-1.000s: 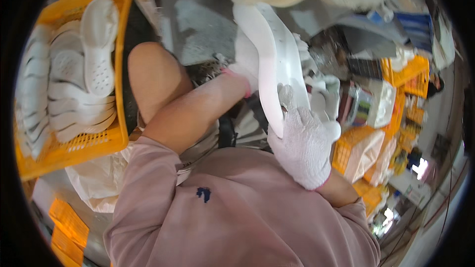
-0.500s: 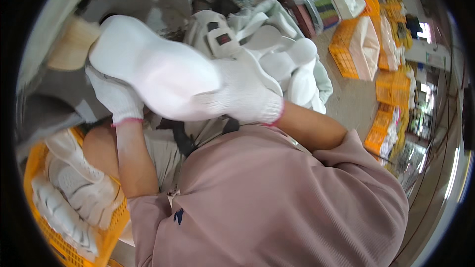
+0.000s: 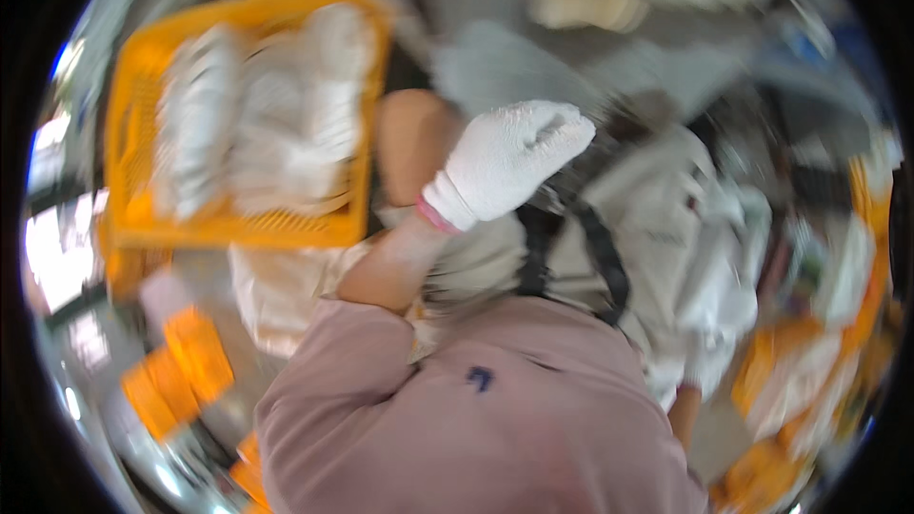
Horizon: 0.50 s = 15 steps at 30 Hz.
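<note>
My left hand [image 3: 514, 157], in a white knitted glove with a pink cuff, is raised over my lap. Its fingers curl in toward the thumb, with nothing visible between them. Low on the right, my right hand [image 3: 707, 362], gloved in white too, reaches down beside my leg. It is at a smeared heap of white sole-shaped pieces [image 3: 719, 271]; its fingers are blurred, and I cannot make out whether it grips one. To the left, an orange crate [image 3: 367, 133] holds several white, ridged sole-shaped pieces [image 3: 286, 124].
Ahead of my knees is a grey machine surface [image 3: 505, 67] with a pale beige block [image 3: 586, 2] above it. More orange crates [image 3: 790, 371] stand at the right, one lined with pale cloth. Small orange crates [image 3: 181, 371] are at the lower left.
My view has swung left, bringing the crate of soles into full sight. The white sole-shaped piece has left my left hand. My right hand has dropped to the heap at my right.
</note>
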### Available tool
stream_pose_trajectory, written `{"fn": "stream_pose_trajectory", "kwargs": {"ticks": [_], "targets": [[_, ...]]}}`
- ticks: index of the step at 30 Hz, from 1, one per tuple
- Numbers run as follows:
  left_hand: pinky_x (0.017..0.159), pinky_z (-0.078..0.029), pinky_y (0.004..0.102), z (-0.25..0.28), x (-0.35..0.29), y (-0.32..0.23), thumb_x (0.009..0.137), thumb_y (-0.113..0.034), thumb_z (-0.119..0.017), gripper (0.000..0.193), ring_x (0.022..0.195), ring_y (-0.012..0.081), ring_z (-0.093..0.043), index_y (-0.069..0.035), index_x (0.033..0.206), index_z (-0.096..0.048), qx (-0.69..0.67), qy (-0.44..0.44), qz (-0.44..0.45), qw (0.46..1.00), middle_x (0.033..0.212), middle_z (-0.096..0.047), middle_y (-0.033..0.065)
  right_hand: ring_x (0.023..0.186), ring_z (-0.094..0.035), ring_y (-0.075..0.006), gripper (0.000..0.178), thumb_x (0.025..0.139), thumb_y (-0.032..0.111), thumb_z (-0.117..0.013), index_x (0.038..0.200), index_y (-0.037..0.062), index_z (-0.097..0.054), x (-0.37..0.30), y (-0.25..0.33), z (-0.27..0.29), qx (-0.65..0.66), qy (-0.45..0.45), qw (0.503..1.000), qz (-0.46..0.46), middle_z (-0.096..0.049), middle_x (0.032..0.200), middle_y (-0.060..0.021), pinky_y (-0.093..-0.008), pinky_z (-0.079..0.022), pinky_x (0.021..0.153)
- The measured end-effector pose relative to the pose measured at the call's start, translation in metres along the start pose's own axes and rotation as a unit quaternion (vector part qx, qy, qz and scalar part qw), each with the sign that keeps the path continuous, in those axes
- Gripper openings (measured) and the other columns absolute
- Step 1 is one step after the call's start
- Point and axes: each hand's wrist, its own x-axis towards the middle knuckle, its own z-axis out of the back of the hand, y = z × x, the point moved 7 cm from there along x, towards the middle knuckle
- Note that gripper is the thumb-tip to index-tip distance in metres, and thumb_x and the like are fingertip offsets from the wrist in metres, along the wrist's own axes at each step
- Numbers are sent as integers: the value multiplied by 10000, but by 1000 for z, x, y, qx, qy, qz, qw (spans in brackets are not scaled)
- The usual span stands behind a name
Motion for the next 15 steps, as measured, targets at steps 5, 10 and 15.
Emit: {"fn": "stream_pose_trajectory", "kwargs": {"ticks": [5,10,15], "targets": [[948,-530,527,195,-32,99,1005,-406,-688,384,1033,468,-678,-30,1080,-701,292,-438,53,849,1032,-726,236,1302,-654,-437,779,841,327,-822,1451,-105,-599,39,49,40,-115,129,984,-32,-681,1361,-330,-475,-506,1107],[961,-535,484,262,-20,260,994,-429,-690,490,1097,423,-706,18,1197,-702,292,-229,331,868,1045,-750,245,1218,-708,-350,542,965,190,-711,1421,-94,-636,31,203,115,39,61,993,96,-730,1314,-259,-404,-543,1046],[904,-556,492,287,-109,126,1015,-405,-674,450,1006,397,-730,21,1157,-711,316,-252,207,891,979,-743,248,1075,-727,-206,287,1029,85,-697,1267,-69,-740,-53,415,138,218,39,939,264,-776,1202,-140,-324,-553,970]]}}
